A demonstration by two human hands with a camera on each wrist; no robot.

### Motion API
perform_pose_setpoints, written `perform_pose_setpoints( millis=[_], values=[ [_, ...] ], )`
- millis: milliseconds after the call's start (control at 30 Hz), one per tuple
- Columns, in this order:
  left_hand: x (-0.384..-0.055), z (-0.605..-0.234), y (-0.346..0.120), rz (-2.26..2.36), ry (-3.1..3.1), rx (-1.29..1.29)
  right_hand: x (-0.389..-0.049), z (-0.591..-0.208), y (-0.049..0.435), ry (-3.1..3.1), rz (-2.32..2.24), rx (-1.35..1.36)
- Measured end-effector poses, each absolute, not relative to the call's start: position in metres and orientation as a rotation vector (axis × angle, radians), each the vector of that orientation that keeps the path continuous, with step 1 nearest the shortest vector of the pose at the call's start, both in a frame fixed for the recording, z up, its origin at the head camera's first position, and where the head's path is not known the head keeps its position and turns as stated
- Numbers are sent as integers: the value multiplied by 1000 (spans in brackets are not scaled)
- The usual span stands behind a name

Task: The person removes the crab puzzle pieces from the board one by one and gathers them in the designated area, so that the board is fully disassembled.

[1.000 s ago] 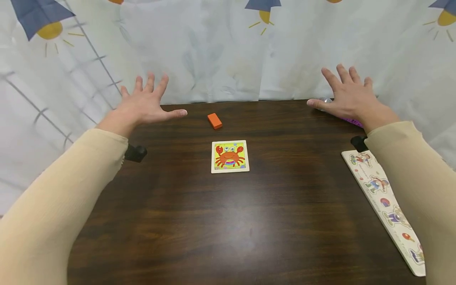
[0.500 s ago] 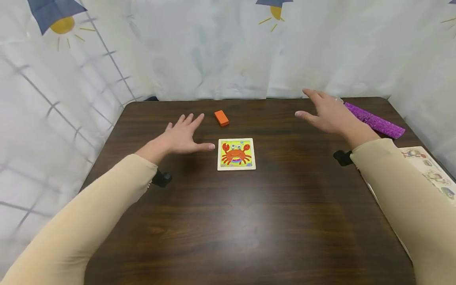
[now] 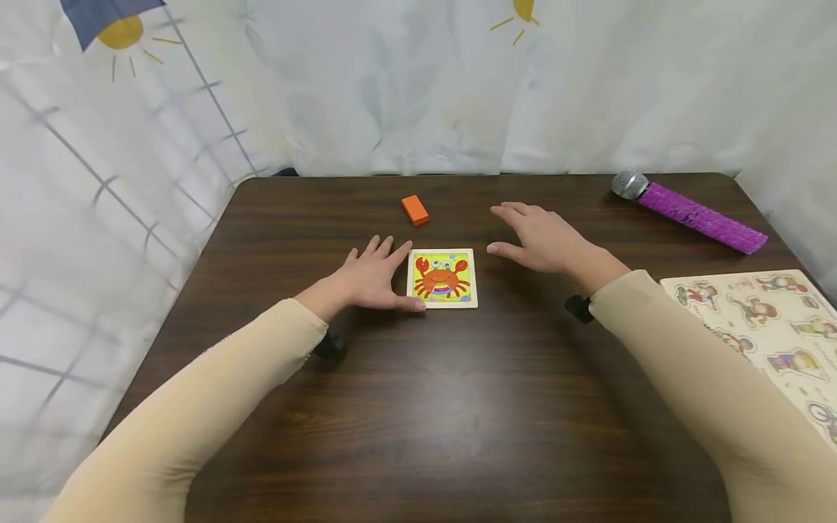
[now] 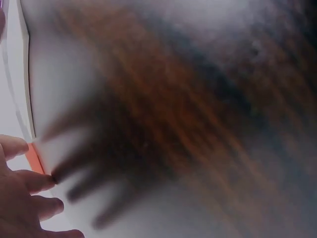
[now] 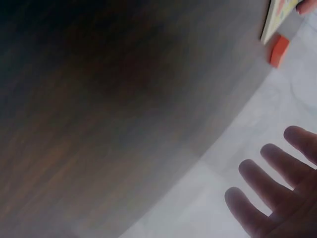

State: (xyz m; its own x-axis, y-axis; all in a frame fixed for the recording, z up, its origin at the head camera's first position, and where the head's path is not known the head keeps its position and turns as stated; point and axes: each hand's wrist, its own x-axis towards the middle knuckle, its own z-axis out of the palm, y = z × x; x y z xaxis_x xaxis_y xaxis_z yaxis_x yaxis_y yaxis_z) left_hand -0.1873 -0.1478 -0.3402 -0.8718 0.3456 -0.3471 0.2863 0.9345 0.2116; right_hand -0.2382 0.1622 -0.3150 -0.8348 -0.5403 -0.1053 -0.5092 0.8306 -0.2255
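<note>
A small square crab puzzle [image 3: 442, 279] with a pale wooden frame lies flat at the middle of the dark table. My left hand [image 3: 373, 280] is at its left edge, fingers spread, the thumb over the lower left corner; whether it touches cannot be told. To the right of the puzzle, my right hand [image 3: 546, 238] hovers apart from it with fingers extended and nothing held. Just behind the puzzle is an orange block [image 3: 415, 210], which also appears beyond the right hand's fingers in the right wrist view as an orange piece [image 5: 279, 51].
A purple microphone [image 3: 700, 216] with a silver head lies at the back right. In front of it rests a wooden board [image 3: 752, 319] with picture pieces, partly hidden by the right sleeve. A white patterned curtain [image 3: 392, 94] hangs behind the dark table [image 3: 418, 436].
Both hands have come down and inward from wide apart. The left has reached the puzzle's edge, and the right has moved left towards it. The microphone is now uncovered.
</note>
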Motion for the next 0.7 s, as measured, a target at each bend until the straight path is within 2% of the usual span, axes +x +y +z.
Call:
perform_pose_setpoints(
  millis=[700],
  values=[
    [-185, -347, -149, 222, 2709, 472, -242, -338, 99, 2710, -213, -984]
  ],
)
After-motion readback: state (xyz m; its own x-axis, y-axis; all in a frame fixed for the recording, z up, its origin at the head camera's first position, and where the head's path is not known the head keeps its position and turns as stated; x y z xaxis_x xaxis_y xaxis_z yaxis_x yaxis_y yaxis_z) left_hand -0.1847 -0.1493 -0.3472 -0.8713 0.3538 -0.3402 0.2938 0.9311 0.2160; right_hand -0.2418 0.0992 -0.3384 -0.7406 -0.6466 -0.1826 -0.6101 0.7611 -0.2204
